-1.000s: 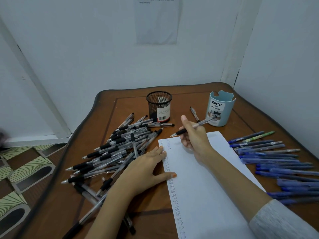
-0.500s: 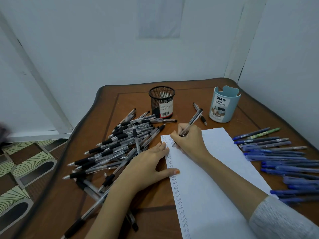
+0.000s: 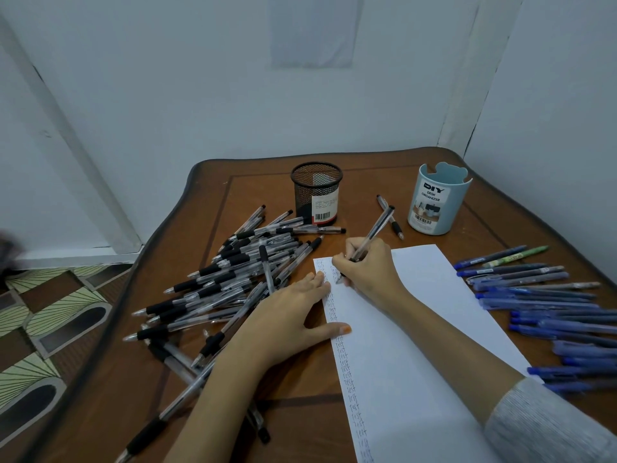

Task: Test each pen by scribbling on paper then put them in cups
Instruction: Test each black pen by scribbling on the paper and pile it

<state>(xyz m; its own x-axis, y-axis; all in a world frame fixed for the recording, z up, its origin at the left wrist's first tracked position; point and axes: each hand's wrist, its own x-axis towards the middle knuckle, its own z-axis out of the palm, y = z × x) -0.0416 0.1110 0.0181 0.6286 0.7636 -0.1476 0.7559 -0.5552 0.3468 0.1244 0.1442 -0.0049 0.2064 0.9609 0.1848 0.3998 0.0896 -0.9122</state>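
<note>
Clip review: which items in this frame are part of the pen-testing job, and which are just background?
In the job: the pen gripped by the right hand, the paper under the left hand, black pen pile, blue pens, mesh cup, blue organizer cup.
Just there: sheet on the wall, patterned floor.

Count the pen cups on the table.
2. The black mesh cup stands behind the black-pen pile; the light blue desk organizer cup to its right, beyond the paper. None seems hidden.

Grey ribbed sleeve (image 3: 547, 426) on right arm (image 3: 444, 342), left hand (image 3: 287, 315) with orange-painted thumbnail (image 3: 345, 328)
</note>
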